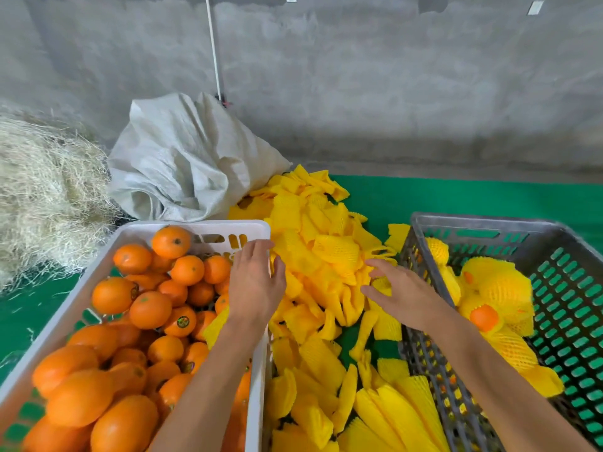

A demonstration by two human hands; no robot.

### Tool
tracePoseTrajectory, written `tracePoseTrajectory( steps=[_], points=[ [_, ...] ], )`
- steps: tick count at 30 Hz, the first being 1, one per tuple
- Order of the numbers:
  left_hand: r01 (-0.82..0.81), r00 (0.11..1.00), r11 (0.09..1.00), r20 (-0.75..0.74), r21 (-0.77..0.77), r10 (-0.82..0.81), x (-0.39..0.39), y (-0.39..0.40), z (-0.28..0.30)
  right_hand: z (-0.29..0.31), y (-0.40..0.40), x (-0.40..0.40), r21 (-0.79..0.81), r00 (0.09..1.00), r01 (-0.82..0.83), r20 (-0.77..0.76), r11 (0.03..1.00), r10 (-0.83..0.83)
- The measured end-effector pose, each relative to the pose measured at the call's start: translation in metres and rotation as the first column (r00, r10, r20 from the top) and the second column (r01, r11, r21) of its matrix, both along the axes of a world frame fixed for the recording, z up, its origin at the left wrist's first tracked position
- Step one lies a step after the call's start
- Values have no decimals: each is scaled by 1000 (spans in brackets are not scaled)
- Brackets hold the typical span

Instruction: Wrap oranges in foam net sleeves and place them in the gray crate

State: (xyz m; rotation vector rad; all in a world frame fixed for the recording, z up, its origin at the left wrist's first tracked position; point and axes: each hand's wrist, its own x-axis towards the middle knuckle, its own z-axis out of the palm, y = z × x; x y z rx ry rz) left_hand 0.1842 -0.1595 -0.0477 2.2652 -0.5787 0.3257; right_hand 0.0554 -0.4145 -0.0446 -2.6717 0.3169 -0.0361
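Reaching over the loose heap of yellow foam net sleeves (313,275) in the middle of the frame, both bare hands come in with fingers spread and nothing gripped: the left hand (256,285) hovers at the heap's left edge, just beside the rim of the white slotted plastic crate (202,227), and the right hand (399,293) rests its fingertips on the sleeves near the centre. The step in hand looks like picking out a single sleeve.

Unwrapped glossy oranges (150,308) fill the white crate at lower left. The gray perforated plastic crate (483,223) at right holds only a few oranges already in yellow netting (499,288), so the job is probably in its early part.

To do this step well, pinch one sleeve by its open end rather than grabbing a handful (they lie tangled and flattened, and neighbours may cling). Stretching the mouth wide with both thumbs before taking an orange should let the fruit slide in without tearing the mesh. A crumpled white woven sack (182,164) and pale straw (42,190) at upper left sit clear of the work.
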Motion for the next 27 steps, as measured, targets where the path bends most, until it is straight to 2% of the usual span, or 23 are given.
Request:
tracePoseTrajectory(
  steps=[3,7,10,15,19,21,24,27],
  points=[
    [1,986,991,-168,-133,-23,5,8,-10,0,-1,3,-1,997,-20,-71,1000,20],
    [-22,941,973,-332,-229,-57,10,8,-18,-1,-4,1,15,987,-44,-152,999,46],
    [-54,931,972,-363,-229,-34,10,4,-20,-3,5,3,25,976,-61,-208,998,65],
    [-80,926,973,-378,-214,-8,12,2,-18,-17,40,40,-139,914,-221,-375,965,156],
    [-81,933,975,-361,-205,2,15,4,-22,-31,58,77,-376,885,-263,-460,888,67],
    [-94,931,975,-364,-201,15,16,3,-24,-37,62,86,-447,878,-273,-478,852,31],
    [-101,927,971,-375,-214,14,17,2,-26,-45,57,89,-406,884,-247,-467,880,33],
    [-135,915,968,-401,-212,40,17,2,-25,-45,54,84,-226,886,-184,-459,957,62]
  ],
)
